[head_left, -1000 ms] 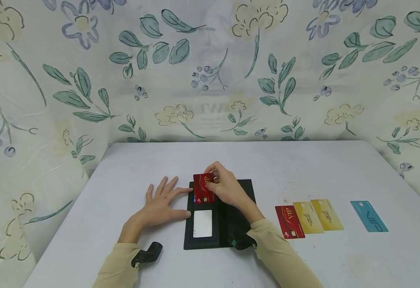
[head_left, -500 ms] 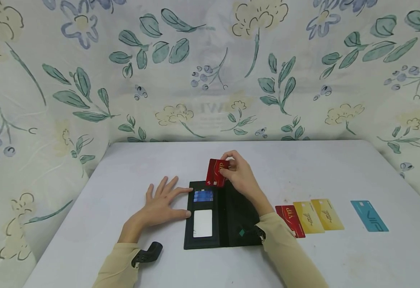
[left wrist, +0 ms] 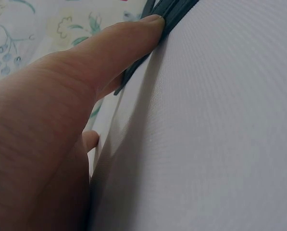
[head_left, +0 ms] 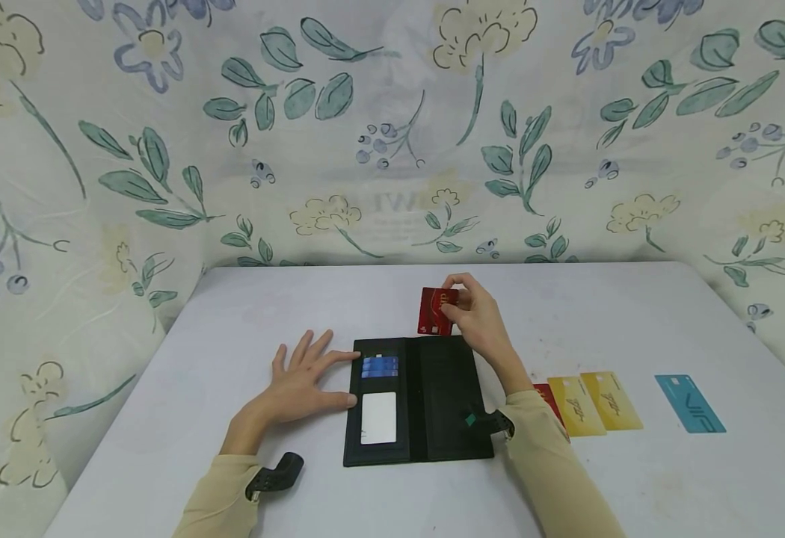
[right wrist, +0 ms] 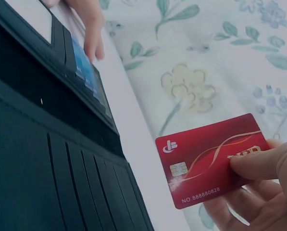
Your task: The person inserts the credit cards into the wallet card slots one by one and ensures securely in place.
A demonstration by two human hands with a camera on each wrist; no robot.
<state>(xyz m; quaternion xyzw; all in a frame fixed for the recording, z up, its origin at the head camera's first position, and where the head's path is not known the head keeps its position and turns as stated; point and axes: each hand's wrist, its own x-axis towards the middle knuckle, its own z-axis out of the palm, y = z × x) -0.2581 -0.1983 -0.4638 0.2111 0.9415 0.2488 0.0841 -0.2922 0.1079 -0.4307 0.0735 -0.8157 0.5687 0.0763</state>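
Note:
A black card wallet [head_left: 449, 396] lies spread flat on the table. My left hand [head_left: 301, 388] has its fingers spread, with thumb and index fingertip touching the wallet's left edge. In the left wrist view the thumb [left wrist: 119, 45] presses against that edge. Just beyond the wallet's far edge, my right hand [head_left: 487, 325] pinches a red VIP card [head_left: 435, 311] between thumb and fingers. The right wrist view shows this card's chip [right wrist: 179, 169] and gold lines. Blue cards [head_left: 380, 366] sit in the wallet's left panel, above a white window [head_left: 378, 418].
To the right lie another red card [head_left: 549, 398], partly hidden by the right arm, two yellow cards [head_left: 576, 407] overlapping, and a teal VIP card [head_left: 691, 404] farther off. Slots [right wrist: 76, 178] line the wallet's right panel. A floral cloth [head_left: 392, 134] hangs behind the table.
My right hand has drawn the red card away from the wallet's left panel, up and to the right, uncovering the blue cards. The left hand has stayed in place.

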